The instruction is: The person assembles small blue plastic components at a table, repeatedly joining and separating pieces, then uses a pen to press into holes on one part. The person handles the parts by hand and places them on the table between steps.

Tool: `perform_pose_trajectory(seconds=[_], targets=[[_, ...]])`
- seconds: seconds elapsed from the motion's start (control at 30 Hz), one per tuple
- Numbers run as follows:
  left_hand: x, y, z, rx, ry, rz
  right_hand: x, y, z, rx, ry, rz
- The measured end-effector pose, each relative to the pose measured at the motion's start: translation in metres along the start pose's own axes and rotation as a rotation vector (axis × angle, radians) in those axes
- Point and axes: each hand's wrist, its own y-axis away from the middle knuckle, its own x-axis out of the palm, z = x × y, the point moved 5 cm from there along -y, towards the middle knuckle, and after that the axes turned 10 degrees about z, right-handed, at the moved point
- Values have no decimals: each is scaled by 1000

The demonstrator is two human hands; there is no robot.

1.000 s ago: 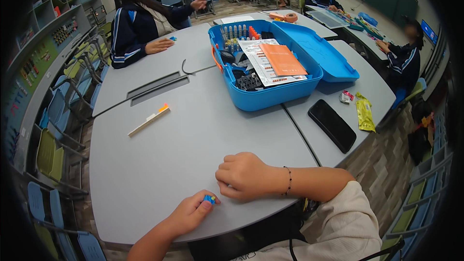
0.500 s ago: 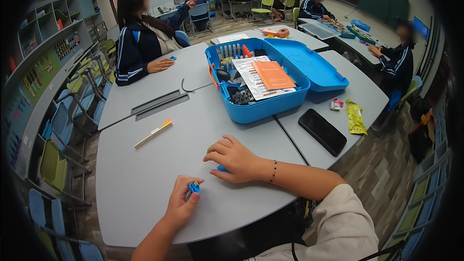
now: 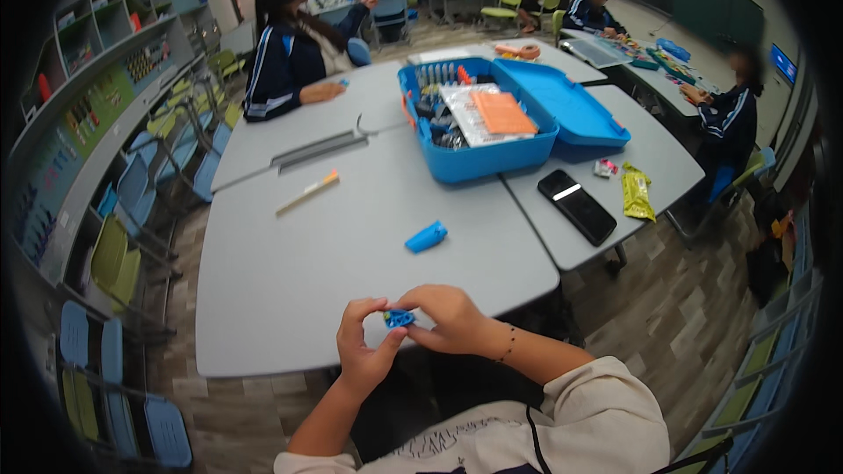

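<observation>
Close to the table's near edge, my two hands meet around a small blue building piece [image 3: 399,318] with a bit of yellow-green on it. My left hand [image 3: 364,353] pinches it between thumb and fingers. From the other side my right hand [image 3: 452,319] closes its fingertips on the same piece, hiding part of it. Farther out on the grey table [image 3: 263,290] lies a second blue piece [image 3: 426,237], a smooth tapered panel that neither hand touches. To its left rests a thin pale beam [image 3: 307,193] with an orange end.
An open blue case [image 3: 487,161] full of parts stands beyond, with an orange booklet [image 3: 503,112] on top. To its right lie a black phone [image 3: 577,207], a yellow wrapper [image 3: 637,191] and a small pink-and-white packet [image 3: 604,168]. A person [image 3: 290,79] sits at the far left.
My right hand has left the blue panel on the table and joined my left hand at the small piece. Both hands are now nearer to me, and the view has shifted.
</observation>
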Motion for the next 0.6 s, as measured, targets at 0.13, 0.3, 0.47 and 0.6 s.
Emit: perform_pose_trajectory(seconds=[0.13,0.3,0.47,0.6], targets=[[3,20,-42,-22,-172,80,-7,25,29,87,-61,47],[3,26,-91,116,-549,201,-15,41,63,44,-123,117],[14,40,-124,220,-758,227,-15,54,88,51,-214,155],[21,56,-144,283,-824,238,-17,67,110,37,-153,238]])
